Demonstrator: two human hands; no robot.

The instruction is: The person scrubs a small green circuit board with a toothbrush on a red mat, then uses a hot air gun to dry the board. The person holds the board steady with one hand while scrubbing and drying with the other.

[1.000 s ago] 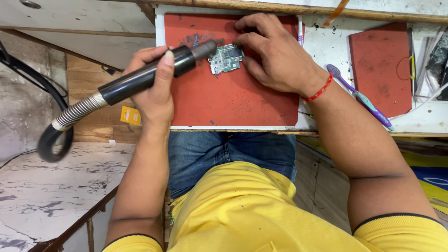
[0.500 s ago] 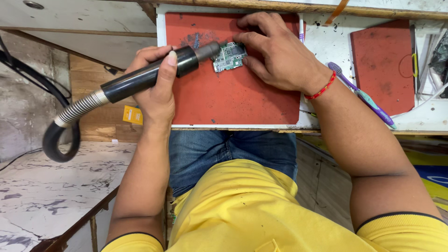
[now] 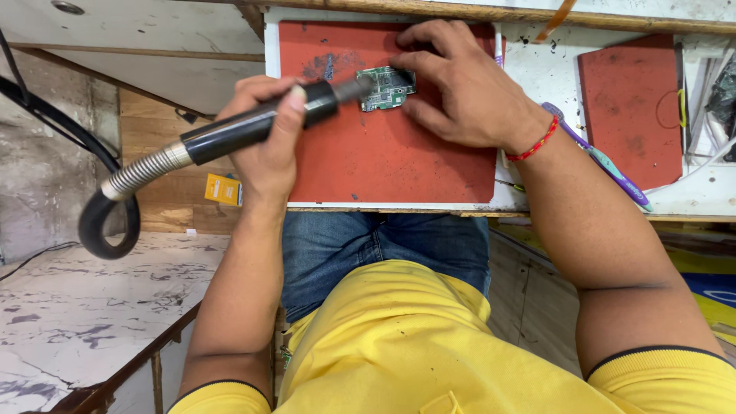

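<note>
My left hand (image 3: 264,146) is wrapped tight around the black hot-air wand (image 3: 253,126), thumb laid along the barrel; its metal nozzle is partly lost against the board and I cannot make out the tip. My right hand (image 3: 460,92) lies spread and flat, fingertips pressing the small green circuit board (image 3: 387,87) at its right edge, clamped on nothing; the fingers cover that side of it. The board sits on the red work mat (image 3: 383,165), near its top edge, between my two hands, with the nozzle at its left end. The wand's ribbed steel hose (image 3: 142,172) curls into a black loop off the bench's left side. A red thread band (image 3: 535,142) circles my right wrist. Right of it, a purple-and-teal toothbrush (image 3: 606,161) lies slanted, half under my forearm, beside a second red mat (image 3: 629,103). Below the bench's left edge, a small yellow square package (image 3: 224,188), print too small to make out.
</note>
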